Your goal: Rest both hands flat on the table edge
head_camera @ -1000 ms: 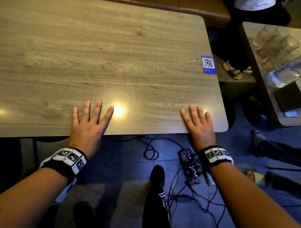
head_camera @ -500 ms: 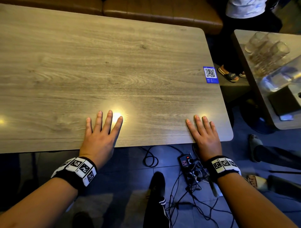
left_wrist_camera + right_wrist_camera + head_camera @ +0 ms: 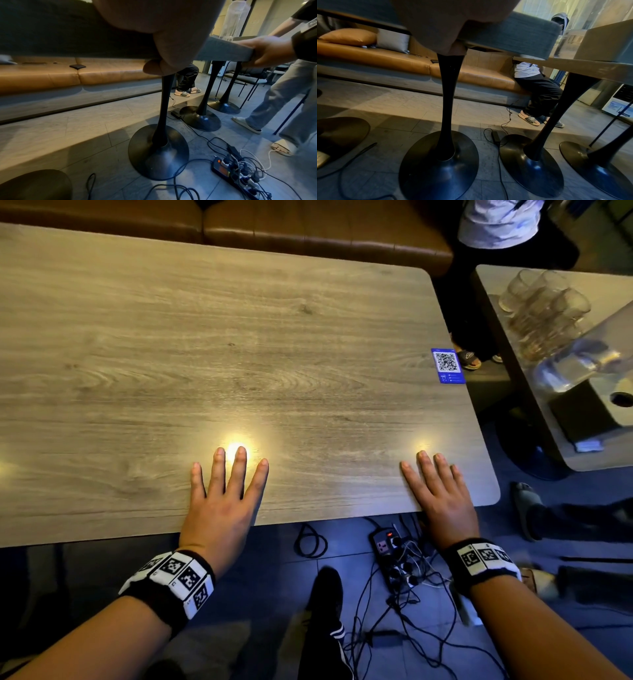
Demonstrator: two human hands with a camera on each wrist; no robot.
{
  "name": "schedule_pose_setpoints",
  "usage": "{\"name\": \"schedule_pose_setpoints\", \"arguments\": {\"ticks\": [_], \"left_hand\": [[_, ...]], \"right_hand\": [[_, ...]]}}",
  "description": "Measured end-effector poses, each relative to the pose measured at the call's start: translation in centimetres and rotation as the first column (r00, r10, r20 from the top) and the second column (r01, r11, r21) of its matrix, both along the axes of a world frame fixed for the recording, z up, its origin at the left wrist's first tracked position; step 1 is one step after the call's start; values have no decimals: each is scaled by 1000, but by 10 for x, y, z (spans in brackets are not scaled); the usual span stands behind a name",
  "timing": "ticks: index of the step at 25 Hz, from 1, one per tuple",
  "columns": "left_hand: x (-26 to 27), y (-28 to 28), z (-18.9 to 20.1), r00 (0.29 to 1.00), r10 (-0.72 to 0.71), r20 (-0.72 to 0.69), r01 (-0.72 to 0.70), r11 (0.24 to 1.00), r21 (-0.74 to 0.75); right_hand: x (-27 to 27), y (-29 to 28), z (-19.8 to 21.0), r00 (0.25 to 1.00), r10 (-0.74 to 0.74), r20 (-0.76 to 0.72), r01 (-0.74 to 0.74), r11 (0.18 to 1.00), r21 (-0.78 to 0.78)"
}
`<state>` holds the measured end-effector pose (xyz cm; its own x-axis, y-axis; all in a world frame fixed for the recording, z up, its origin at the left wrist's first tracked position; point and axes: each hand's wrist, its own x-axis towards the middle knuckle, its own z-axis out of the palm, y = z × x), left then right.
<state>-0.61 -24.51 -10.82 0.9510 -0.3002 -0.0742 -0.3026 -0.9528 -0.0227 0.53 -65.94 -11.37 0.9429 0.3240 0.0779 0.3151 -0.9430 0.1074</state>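
Broadly, the wooden table point(image 3: 239, 354) is filling most of the head view, and both hands are lying at its near edge. Left hand point(image 3: 222, 505) is resting flat on the top, fingers straight and spread, thumb tucked under the edge. Right hand point(image 3: 442, 498) is pressing flat near the right corner, fingers straight and together. Beyond it, a blue QR sticker point(image 3: 447, 365) is sitting by the table's right edge.

A large rectangular wood-grain table point(image 3: 239, 354) bears the left hand point(image 3: 219, 508) and right hand point(image 3: 442, 501) at its near edge. A blue QR-code sticker point(image 3: 448, 365) lies at the table's right edge. A black power strip point(image 3: 394, 559) lies on the floor below the table's near edge, a brown leather bench point(image 3: 308, 234) behind the table.
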Motion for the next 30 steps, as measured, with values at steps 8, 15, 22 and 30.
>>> {"name": "schedule_pose_setpoints", "arguments": {"ticks": [8, 15, 22, 30], "left_hand": [[-4, -10, -2, 1000, 8, 1, -8, 1000, -4], [0, -9, 8, 998, 14, -58, -14, 1000, -1], [-3, -12, 4, 999, 26, -26, -25, 1000, 16], [-5, -15, 3, 999, 25, -26, -25, 1000, 2]], "right_hand": [[-4, -8, 0, 1000, -24, -19, 24, 1000, -1], [-6, 105, 2, 992, 83, -93, -82, 997, 11], [-2, 131, -3, 990, 138, -30, -138, 990, -3], [-3, 130, -2, 991, 124, -42, -122, 991, 50]]}}
